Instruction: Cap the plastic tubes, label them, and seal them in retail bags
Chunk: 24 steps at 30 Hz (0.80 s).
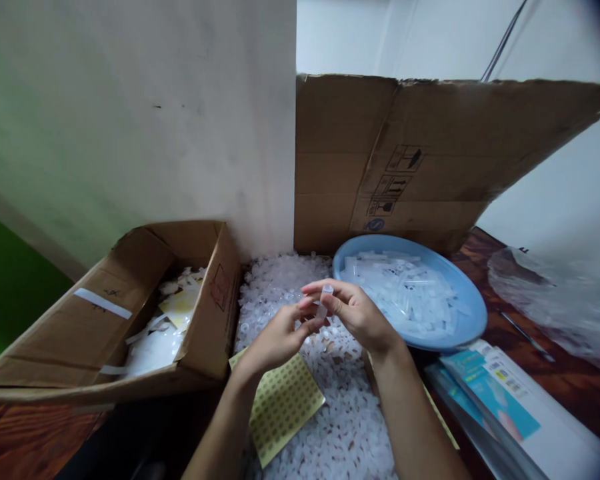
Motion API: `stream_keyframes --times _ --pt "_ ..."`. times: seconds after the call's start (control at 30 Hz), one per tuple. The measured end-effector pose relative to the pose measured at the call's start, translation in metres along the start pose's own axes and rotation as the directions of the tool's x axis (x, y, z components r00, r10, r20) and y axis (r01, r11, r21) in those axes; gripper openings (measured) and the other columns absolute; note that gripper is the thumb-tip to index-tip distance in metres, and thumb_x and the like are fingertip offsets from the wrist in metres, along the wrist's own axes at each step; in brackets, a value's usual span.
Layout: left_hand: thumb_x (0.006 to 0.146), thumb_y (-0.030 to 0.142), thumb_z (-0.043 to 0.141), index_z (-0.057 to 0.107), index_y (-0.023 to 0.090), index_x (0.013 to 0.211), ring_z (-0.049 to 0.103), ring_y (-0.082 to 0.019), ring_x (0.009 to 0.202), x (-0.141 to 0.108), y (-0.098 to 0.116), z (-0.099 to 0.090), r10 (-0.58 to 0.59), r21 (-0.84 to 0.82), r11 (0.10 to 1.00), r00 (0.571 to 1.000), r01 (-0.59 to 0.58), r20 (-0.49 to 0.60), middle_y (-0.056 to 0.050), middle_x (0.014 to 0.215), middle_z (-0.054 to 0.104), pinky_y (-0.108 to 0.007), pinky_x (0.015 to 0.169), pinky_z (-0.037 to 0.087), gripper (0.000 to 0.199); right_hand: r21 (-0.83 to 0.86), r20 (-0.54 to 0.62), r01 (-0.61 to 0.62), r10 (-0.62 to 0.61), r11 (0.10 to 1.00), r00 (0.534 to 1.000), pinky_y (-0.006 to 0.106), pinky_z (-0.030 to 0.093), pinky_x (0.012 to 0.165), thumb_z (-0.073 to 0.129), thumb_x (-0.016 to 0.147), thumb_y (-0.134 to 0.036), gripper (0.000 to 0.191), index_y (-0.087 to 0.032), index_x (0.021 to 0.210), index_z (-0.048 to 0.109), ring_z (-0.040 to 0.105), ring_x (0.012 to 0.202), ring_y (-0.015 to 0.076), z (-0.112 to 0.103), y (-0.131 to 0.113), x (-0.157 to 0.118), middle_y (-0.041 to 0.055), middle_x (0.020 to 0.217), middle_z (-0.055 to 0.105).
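A small translucent tube with a round cap (327, 291) is held upright, slightly tilted, between my two hands. My right hand (363, 316) pinches it near the cap with thumb and fingers. Fingers of my left hand (285, 331) close around its lower part. Below the hands spreads a heap of small translucent plastic pieces (350, 407). On that heap, under my left forearm, lies a yellow sheet with rows of round dots (287, 407).
An open cardboard box (210, 320) with papers inside stands at the left. A blue basin (473, 313) full of clear tubes sits at the right, near teal-and-white packages (520, 400), a pen (527, 337) and plastic bags (555, 307). Upright cardboard (345, 160) stands behind.
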<state>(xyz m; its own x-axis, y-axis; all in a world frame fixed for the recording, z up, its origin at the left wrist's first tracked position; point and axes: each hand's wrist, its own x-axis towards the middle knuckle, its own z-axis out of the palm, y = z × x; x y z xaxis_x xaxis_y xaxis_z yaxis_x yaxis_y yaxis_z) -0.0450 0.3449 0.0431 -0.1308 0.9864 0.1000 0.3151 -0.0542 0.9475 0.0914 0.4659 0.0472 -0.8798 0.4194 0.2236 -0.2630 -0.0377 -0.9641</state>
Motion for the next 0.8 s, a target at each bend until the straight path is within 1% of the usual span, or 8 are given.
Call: stream_keyframes --times 0.03,0.1,0.23,0.37,0.47,0.6,0.73,0.8 --pt "0.095 0.036 0.062 0.070 0.016 0.088 0.063 -0.020 0.086 0.000 0.000 0.000 -0.012 -0.035 0.999 1.000 0.013 0.025 -0.005 0.090 0.071 -0.028 0.079 0.047 0.023 0.008 0.039 -0.010 0.010 1.000 0.999 0.028 0.051 0.063 0.068 0.094 -0.051 0.035 -0.021 0.112 0.074 0.069 0.074 0.0182 -0.001 0.000 -0.001 0.0085 0.098 0.078" --pt "0.093 0.036 0.064 0.069 0.015 0.085 0.062 -0.019 0.084 0.000 -0.002 0.001 -0.020 -0.081 0.996 1.000 0.021 0.018 -0.005 0.086 0.070 -0.028 0.077 0.047 0.023 0.044 0.013 0.003 -0.004 0.999 1.000 0.025 0.046 0.056 0.070 0.092 -0.049 0.030 -0.020 0.100 0.074 0.063 0.065 0.0152 -0.001 0.001 0.000 0.0057 0.088 0.076" --pt "0.088 0.036 0.069 0.065 0.016 0.076 0.057 -0.017 0.075 0.006 -0.007 0.007 -0.036 -0.043 0.999 0.981 0.028 -0.191 -0.002 0.077 0.065 -0.027 0.071 0.042 0.024 0.122 -0.201 0.108 -0.082 0.987 0.976 0.026 0.047 0.062 0.075 0.090 -0.043 0.024 -0.020 0.083 0.071 0.061 0.068 0.0155 0.011 0.010 0.011 0.0022 0.077 0.070" --pt "0.083 0.032 0.072 0.066 0.017 0.074 0.055 -0.016 0.070 0.009 -0.010 0.019 -0.021 0.125 0.988 0.896 0.085 -0.443 0.000 0.072 0.065 -0.027 0.068 0.040 0.019 0.147 -0.406 0.147 -0.076 0.978 0.911 0.029 0.051 0.070 0.081 0.083 -0.045 0.029 -0.020 0.077 0.070 0.063 0.071 0.0178 0.025 0.023 0.023 0.0009 0.072 0.067" --pt "0.083 0.030 0.071 0.063 0.018 0.070 0.054 -0.015 0.065 0.010 -0.014 0.029 0.032 0.255 0.958 0.838 0.129 -0.545 0.001 0.068 0.063 -0.026 0.065 0.037 0.019 0.175 -0.533 0.153 -0.037 0.973 0.845 0.030 0.053 0.072 0.084 0.078 -0.048 0.032 -0.020 0.080 0.070 0.065 0.071 0.0186 0.030 0.033 0.028 0.0004 0.069 0.067" --pt "0.086 0.025 0.068 0.068 0.018 0.078 0.056 -0.015 0.065 0.014 -0.025 0.037 0.083 0.304 0.945 0.812 0.120 -0.577 -0.001 0.076 0.069 -0.026 0.065 0.040 0.010 0.158 -0.585 0.141 -0.022 0.977 0.810 0.029 0.052 0.065 0.082 0.080 -0.050 0.033 -0.020 0.085 0.069 0.065 0.068 0.0175 0.035 0.043 0.030 0.0009 0.074 0.068" --pt "0.090 0.030 0.067 0.074 0.019 0.095 0.062 -0.015 0.069 0.017 -0.031 0.033 0.081 0.246 0.968 0.856 0.055 -0.510 -0.004 0.090 0.076 -0.026 0.069 0.045 0.014 0.101 -0.559 0.169 -0.084 0.980 0.825 0.028 0.051 0.064 0.071 0.089 -0.055 0.033 -0.023 0.090 0.063 0.058 0.061 0.0142 0.030 0.038 0.032 -0.0029 0.070 0.061" --pt "0.092 0.037 0.067 0.075 0.020 0.092 0.064 -0.017 0.071 0.016 -0.029 0.027 0.085 0.279 0.959 0.879 0.056 -0.469 -0.005 0.090 0.077 -0.028 0.071 0.046 0.019 0.020 -0.585 0.194 -0.146 0.981 0.798 0.027 0.048 0.062 0.064 0.093 -0.057 0.033 -0.025 0.092 0.059 0.052 0.055 0.0126 0.015 0.027 0.028 -0.0058 0.067 0.054"
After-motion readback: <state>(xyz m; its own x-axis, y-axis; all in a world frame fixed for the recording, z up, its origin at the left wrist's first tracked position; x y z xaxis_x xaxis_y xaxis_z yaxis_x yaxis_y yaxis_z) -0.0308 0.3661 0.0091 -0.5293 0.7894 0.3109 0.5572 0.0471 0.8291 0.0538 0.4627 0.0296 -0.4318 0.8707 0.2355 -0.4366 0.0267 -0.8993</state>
